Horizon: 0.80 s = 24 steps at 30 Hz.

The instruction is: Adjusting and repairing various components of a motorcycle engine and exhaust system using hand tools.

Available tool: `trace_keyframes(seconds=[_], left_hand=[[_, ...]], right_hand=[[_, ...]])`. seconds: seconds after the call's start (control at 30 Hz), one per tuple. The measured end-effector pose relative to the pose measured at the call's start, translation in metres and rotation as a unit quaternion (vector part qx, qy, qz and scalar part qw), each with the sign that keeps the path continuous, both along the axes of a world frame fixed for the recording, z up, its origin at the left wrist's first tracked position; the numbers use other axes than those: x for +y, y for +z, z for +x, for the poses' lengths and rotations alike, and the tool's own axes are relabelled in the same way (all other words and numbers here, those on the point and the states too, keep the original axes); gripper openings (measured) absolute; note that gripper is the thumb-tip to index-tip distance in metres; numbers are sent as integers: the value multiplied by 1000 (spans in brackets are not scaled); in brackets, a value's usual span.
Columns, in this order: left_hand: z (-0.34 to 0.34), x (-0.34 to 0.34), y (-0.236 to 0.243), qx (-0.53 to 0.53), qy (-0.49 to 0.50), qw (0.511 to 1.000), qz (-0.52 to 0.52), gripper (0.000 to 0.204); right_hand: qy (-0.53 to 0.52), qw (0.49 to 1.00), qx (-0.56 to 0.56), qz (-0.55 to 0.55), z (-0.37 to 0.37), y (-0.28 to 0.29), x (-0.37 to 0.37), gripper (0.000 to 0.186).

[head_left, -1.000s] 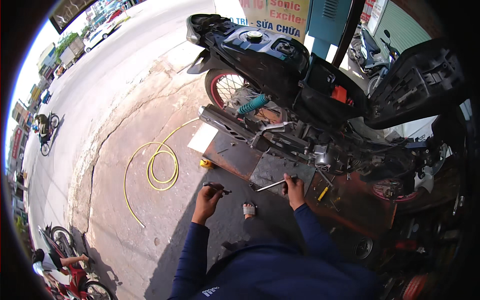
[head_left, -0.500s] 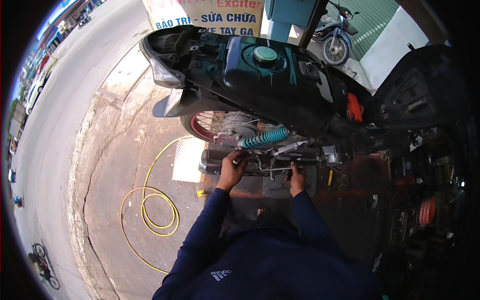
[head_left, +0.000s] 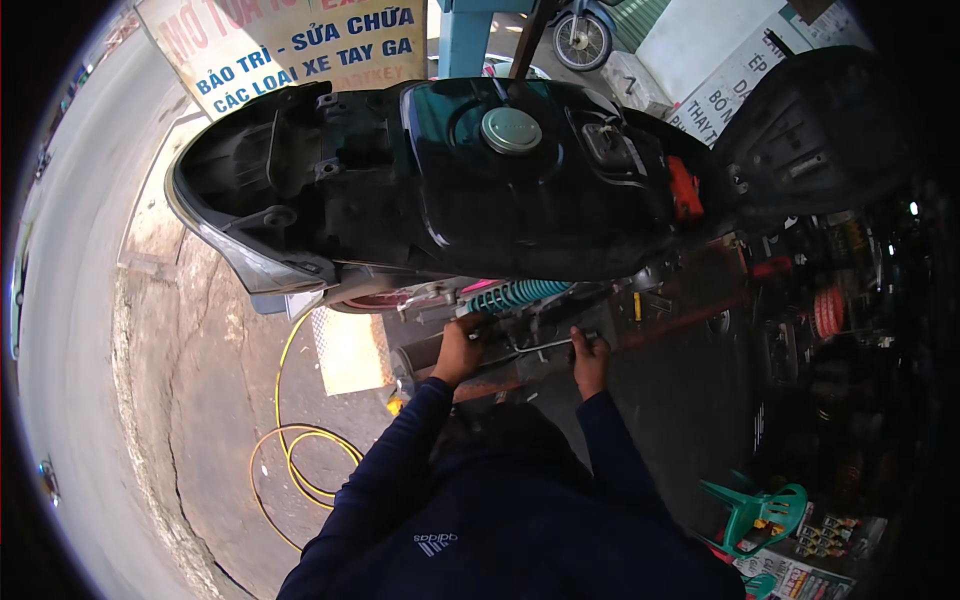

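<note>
Shiny metal tool (head_left: 547,346); glossy tank (head_left: 540,205); matt cloth sleeve (head_left: 622,445); rough concrete ground (head_left: 210,400), left; smooth plastic chair (head_left: 743,520), near right.

From your head, the left camera of the side-by-side pair looked steeply down past your navy shirt (head_left: 500,530). Your left hand (head_left: 457,353) and right hand (head_left: 591,362) sat mid-frame; the motorbike (head_left: 540,222) loomed nearer beyond them, while the fisheye bent the road (head_left: 80,200) along the left rim.

Black bodywork (head_left: 540,215) overhangs the teal spring (head_left: 520,294), leaving near-side access.
</note>
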<state>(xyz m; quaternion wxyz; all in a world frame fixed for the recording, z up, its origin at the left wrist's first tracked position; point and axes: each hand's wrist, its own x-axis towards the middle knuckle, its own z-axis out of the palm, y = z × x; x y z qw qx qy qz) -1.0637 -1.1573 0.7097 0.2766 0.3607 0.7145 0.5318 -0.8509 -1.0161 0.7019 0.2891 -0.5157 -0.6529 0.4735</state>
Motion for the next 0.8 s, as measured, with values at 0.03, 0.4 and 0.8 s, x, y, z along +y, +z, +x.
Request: trace_keyframes(seconds=[0.03,0.4,0.8], left_hand=[[-2,-1,3,-10,-16,1000,-6,20],[-15,9,20,-24,-91,996,4,23],[-25,19,16,107,-157,982,4,19]], right_hand=[[-2,1000,6,4,-1,1,-2,39],[-101,971,131,-175,-6,-5,7,35],[-90,726,515,-447,-39,20,17,45]])
